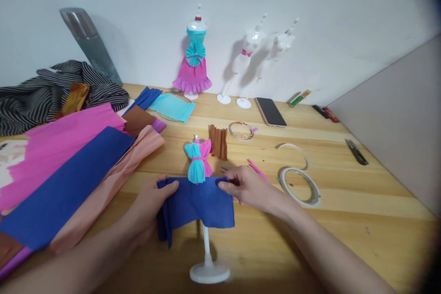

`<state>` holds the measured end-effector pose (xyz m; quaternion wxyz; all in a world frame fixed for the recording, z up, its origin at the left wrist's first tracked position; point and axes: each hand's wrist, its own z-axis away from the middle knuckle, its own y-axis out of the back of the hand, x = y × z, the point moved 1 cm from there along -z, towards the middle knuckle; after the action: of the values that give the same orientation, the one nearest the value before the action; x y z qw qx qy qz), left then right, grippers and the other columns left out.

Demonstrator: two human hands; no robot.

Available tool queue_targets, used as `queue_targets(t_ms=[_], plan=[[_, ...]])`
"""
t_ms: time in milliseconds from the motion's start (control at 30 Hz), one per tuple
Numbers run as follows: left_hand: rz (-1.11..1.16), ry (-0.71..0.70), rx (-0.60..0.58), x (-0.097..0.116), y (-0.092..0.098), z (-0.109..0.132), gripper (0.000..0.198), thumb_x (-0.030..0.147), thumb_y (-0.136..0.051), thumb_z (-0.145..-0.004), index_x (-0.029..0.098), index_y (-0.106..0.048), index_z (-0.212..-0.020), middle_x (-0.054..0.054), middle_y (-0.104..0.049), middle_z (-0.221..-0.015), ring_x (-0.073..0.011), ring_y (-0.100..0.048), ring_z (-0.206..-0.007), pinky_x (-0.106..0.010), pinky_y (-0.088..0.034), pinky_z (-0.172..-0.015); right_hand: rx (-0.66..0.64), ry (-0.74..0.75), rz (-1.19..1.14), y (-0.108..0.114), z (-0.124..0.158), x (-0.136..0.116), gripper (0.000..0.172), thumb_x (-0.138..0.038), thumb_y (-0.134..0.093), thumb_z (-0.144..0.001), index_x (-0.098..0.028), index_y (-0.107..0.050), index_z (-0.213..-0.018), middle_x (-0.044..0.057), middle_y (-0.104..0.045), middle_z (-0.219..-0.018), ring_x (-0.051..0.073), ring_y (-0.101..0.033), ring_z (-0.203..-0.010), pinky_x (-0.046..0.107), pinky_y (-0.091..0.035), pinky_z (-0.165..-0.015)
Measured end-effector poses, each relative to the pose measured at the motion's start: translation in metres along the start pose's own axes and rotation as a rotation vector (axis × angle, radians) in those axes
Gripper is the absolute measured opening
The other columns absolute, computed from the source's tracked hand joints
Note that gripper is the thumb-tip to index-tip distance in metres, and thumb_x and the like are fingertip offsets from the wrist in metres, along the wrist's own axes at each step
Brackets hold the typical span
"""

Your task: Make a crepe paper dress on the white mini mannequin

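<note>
A strip of dark blue crepe paper (193,206) is stretched across the front of a small mannequin stand, just below its bodice. Its left end is pinched by my left hand (153,202), thumb in front. At the upper right corner my right hand (246,186) grips the same paper; a thin dark pointed tool juts out beside those fingers. Above the strip shows the mannequin's turquoise and pink bodice (197,163). Below it, a white pole runs down to a round base (209,273). The paper hides the mannequin's lower body.
Crepe paper sheets (69,179) are piled at left. Brown pleated paper (219,142), a tape roll (299,187), a phone (270,111) and a box cutter (356,151) lie on the table. A dressed mannequin (195,69) and two bare ones stand by the wall.
</note>
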<state>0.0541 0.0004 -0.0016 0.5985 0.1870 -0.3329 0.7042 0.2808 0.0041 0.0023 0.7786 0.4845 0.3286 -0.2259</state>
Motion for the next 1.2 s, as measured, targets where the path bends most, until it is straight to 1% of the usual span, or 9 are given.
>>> queue_targets(t_ms=[167, 300, 500, 633, 733, 833, 933, 1033, 1200], plan=[[0.005, 0.002, -0.044, 0.008, -0.004, 0.000, 0.019, 0.020, -0.077, -0.063, 0.013, -0.065, -0.076, -0.005, -0.071, -0.069, -0.0156, -0.065, -0.060, -0.026, -0.052, -0.061, 0.044, -0.045, -0.092, -0.006, -0.006, 0.003, 0.031, -0.030, -0.052, -0.078, -0.020, -0.042, -0.050, -0.004, -0.046, -0.040, 0.009, -0.039, -0.038, 0.022, -0.025, -0.040], [-0.008, 0.008, -0.039, 0.006, -0.003, -0.005, 0.015, 0.019, -0.074, -0.067, 0.013, -0.065, -0.077, -0.004, -0.070, -0.067, -0.0152, -0.064, -0.059, -0.025, -0.052, -0.059, 0.073, -0.061, -0.087, -0.005, -0.007, 0.005, 0.031, -0.028, -0.051, -0.077, -0.021, -0.041, -0.049, -0.005, -0.045, -0.039, 0.009, -0.040, -0.035, 0.022, -0.025, -0.040], [-0.043, -0.048, -0.028, 0.008, 0.001, -0.015, 0.024, 0.027, -0.079, -0.061, 0.013, -0.065, -0.075, -0.003, -0.068, -0.065, -0.0140, -0.062, -0.056, -0.025, -0.051, -0.057, 0.080, -0.085, -0.130, -0.007, -0.009, 0.007, 0.033, -0.033, -0.049, -0.079, -0.021, -0.039, -0.051, -0.004, -0.045, -0.040, 0.009, -0.042, -0.036, 0.021, -0.029, -0.040], [-0.128, -0.104, -0.033, 0.020, 0.006, -0.018, 0.027, 0.029, -0.079, -0.059, 0.013, -0.065, -0.075, -0.003, -0.068, -0.066, -0.0131, -0.061, -0.055, -0.023, -0.048, -0.055, 0.092, -0.076, -0.085, -0.008, -0.010, 0.006, 0.034, -0.034, -0.049, -0.079, -0.022, -0.036, -0.050, -0.005, -0.038, -0.039, 0.009, -0.037, -0.037, 0.022, -0.024, -0.040], [-0.253, -0.131, -0.028, 0.024, 0.008, -0.020, 0.028, 0.030, -0.078, -0.058, 0.014, -0.063, -0.076, -0.002, -0.067, -0.066, -0.0136, -0.060, -0.057, -0.023, -0.046, -0.054, 0.107, -0.007, -0.077, -0.008, -0.010, 0.005, 0.036, -0.033, -0.049, -0.079, -0.022, -0.033, -0.049, -0.006, -0.032, -0.040, 0.008, -0.031, -0.039, 0.023, -0.020, -0.042], [-0.472, -0.248, 0.024, 0.026, 0.009, -0.022, 0.031, 0.033, -0.076, -0.057, 0.015, -0.063, -0.079, -0.001, -0.065, -0.064, -0.0142, -0.058, -0.055, -0.023, -0.042, -0.051, 0.143, 0.013, -0.072, -0.008, -0.012, 0.005, 0.038, -0.034, -0.047, -0.080, -0.021, -0.031, -0.048, -0.006, -0.027, -0.044, 0.008, -0.026, -0.043, 0.023, -0.019, -0.043], [-0.709, -0.372, 0.082, 0.028, 0.007, -0.022, 0.028, 0.037, -0.071, -0.060, 0.016, -0.063, -0.077, 0.001, -0.063, -0.061, -0.0152, -0.055, -0.053, -0.023, -0.038, -0.048, 0.200, -0.013, 0.008, -0.008, -0.014, 0.006, 0.037, -0.033, -0.048, -0.079, -0.020, -0.034, -0.047, -0.006, -0.029, -0.045, 0.008, -0.027, -0.045, 0.024, -0.019, -0.045], [-0.857, -0.487, 0.111, 0.030, 0.006, -0.022, 0.024, 0.039, -0.066, -0.065, 0.016, -0.063, -0.072, 0.001, -0.063, -0.062, -0.0164, -0.056, -0.057, -0.024, -0.037, -0.050, 0.243, -0.031, 0.081, -0.010, -0.013, 0.004, 0.036, -0.032, -0.049, -0.079, -0.021, -0.036, -0.047, -0.005, -0.032, -0.044, 0.009, -0.030, -0.043, 0.024, -0.019, -0.045], [-0.942, -0.495, 0.109, 0.030, 0.008, -0.023, 0.025, 0.041, -0.060, -0.072, 0.016, -0.064, -0.075, -0.001, -0.064, -0.065, -0.0190, -0.057, -0.060, -0.027, -0.038, -0.054, 0.274, -0.035, 0.159, -0.012, -0.012, 0.001, 0.035, -0.031, -0.048, -0.080, -0.020, -0.039, -0.048, -0.004, -0.038, -0.044, 0.010, -0.034, -0.044, 0.024, -0.020, -0.046]])
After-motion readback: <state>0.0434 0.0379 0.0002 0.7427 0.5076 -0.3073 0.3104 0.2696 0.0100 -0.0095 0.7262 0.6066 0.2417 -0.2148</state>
